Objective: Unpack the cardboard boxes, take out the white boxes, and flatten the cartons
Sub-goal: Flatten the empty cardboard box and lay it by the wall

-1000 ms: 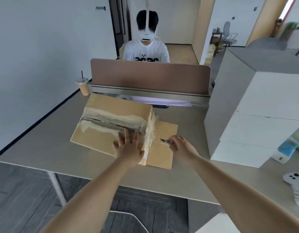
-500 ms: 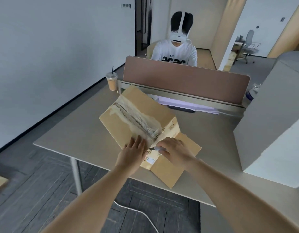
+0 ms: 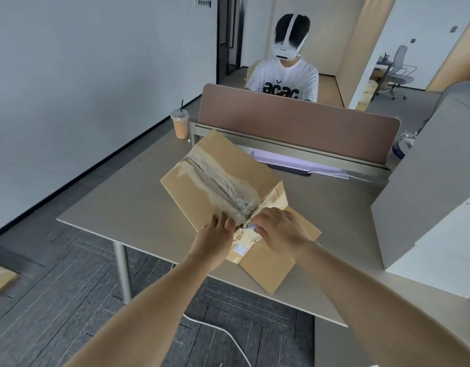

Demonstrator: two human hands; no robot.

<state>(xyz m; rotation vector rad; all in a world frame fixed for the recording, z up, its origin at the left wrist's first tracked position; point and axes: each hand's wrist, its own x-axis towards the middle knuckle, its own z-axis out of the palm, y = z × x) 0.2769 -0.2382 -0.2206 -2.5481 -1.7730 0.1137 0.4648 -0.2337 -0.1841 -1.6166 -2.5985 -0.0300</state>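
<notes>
Head cam: our left hand (image 3: 215, 235) lies flat on the carton (image 3: 228, 160) by the near edge of the table (image 3: 117, 205); right hand (image 3: 280, 230) grips a cutter (image 3: 253, 227).

**Cardboard box** (image 3: 223, 181) — brown and closed, set diagonally on the tabletop close to its near edge, one corner pointing toward me. Wrinkled clear tape covers the top seam, with pale torn patches along both sides. Small printed labels show on the side wall facing me.

**Flattened carton** (image 3: 276, 266) — a plain brown sheet lying flat under the box, its outer corner reaching the near edge in front of me.

**White boxes** (image 3: 427, 221) — a tall, square-edged stack standing at the tabletop's right edge, apart from the box.
</notes>
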